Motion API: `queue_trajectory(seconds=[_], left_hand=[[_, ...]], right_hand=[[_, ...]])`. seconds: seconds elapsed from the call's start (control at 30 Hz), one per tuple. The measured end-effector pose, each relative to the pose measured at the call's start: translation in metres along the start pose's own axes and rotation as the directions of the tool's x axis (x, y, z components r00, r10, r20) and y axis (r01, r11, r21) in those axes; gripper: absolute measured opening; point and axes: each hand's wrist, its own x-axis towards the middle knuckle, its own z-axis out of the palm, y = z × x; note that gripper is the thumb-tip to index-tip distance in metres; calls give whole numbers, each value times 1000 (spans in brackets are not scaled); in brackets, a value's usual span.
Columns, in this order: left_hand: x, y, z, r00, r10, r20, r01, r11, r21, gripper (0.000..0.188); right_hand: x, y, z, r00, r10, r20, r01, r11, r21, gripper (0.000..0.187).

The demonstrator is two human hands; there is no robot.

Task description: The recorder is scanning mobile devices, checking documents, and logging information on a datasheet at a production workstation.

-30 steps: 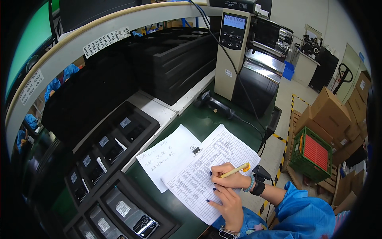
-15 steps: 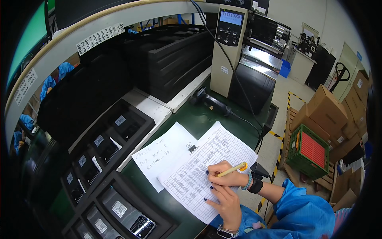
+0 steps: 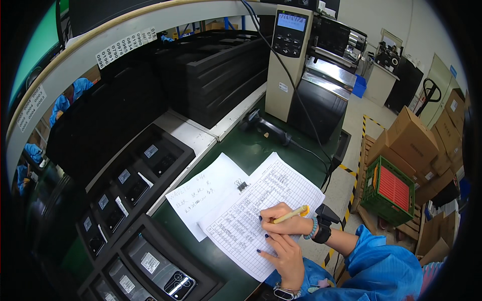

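My right hand (image 3: 282,219) is closed around a yellow pen (image 3: 292,214), its tip side hidden by the fingers over a printed grid form (image 3: 241,220) filled with rows of handwriting. Just below, my left hand (image 3: 287,258) lies on the same form with fingers stretched out, holding no object and touching the right hand. A black binder clip (image 3: 243,186) grips the form's upper left edge. Partly under the form lies a white sheet (image 3: 201,193) with a few handwritten lines.
Black foam trays (image 3: 173,150) with phone-like devices (image 3: 150,263) stand at left. Behind the papers lie a handheld scanner (image 3: 268,128) and its cable, before a label printer (image 3: 285,75). Stacked black trays (image 3: 216,83) stand at the back. Right, a green crate (image 3: 389,190) sits beside cardboard boxes (image 3: 411,135).
The pen and my right hand have shifted very slightly to the left on the form. My left hand stays in place.
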Motion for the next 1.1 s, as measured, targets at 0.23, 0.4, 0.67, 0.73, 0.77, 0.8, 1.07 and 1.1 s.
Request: queue_trajectory(seconds=[0.23,0.4,0.67,0.73,0.77,0.8,1.07,1.1], left_hand=[[-1,-1,-1,1000,8,4,-8,1000,-1,35],[0,-2,-3,1000,29,9,-30,999,29,35],[1,-3,-1,999,38,-13,-37,997,67,33],[1,-3,-3,1000,18,-3,-18,1000,3,35],[1,-2,-3,1000,18,-2,-18,1000,2,35],[1,-2,-2,1000,18,-5,-18,1000,0,34],[0,-2,-3,1000,22,1,-22,1000,5,35],[0,-2,-2,1000,18,-1,-18,1000,7,35]], right_hand=[[0,-2,0,1000,-10,-13,10,1000,-4,22],[0,-1,0,1000,-6,-4,6,1000,13,22],[-1,2,0,1000,9,6,-8,999,-39,22],[0,2,1,1000,-4,-1,4,1000,-9,24],[0,2,1,1000,-17,-9,17,1000,21,26],[0,1,1,1000,-16,-9,16,1000,20,26],[-1,1,0,998,-50,-34,50,999,12,24],[-1,1,0,998,-49,-34,50,999,12,24]])
